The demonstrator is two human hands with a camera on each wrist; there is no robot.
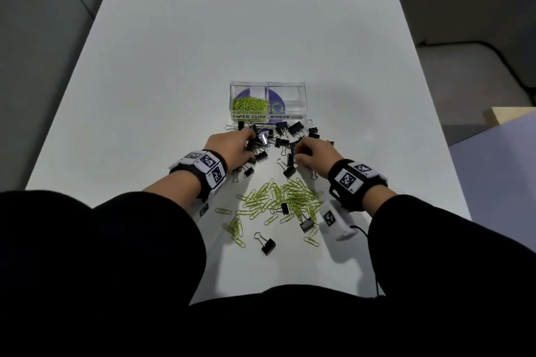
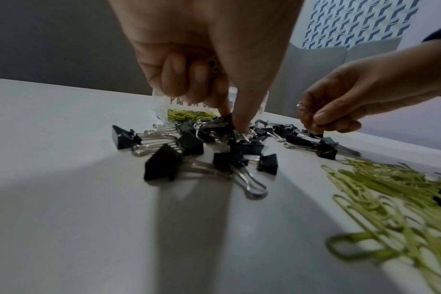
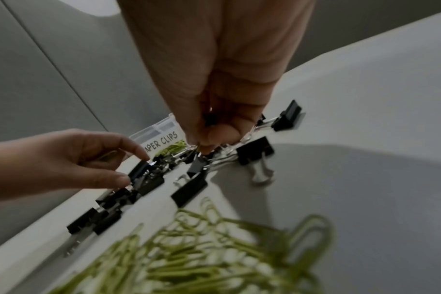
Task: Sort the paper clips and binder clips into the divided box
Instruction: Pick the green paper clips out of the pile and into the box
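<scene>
With green paper clips (image 1: 250, 103) in the divided box (image 1: 268, 85) at frame centre, its binder side bare, both hands' fingers pinch binder clips (image 1: 285, 132) below it; loose paper clips (image 1: 285, 200) litter the lower counter (image 1: 174, 66).

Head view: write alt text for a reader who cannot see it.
Two bare hands, left hand and right hand, reach into scattered black metal binder clips before a clear divided plastic box on a white table. Green wire paper clips fill only its left compartment; more loose green paper clips lie nearer.
</scene>
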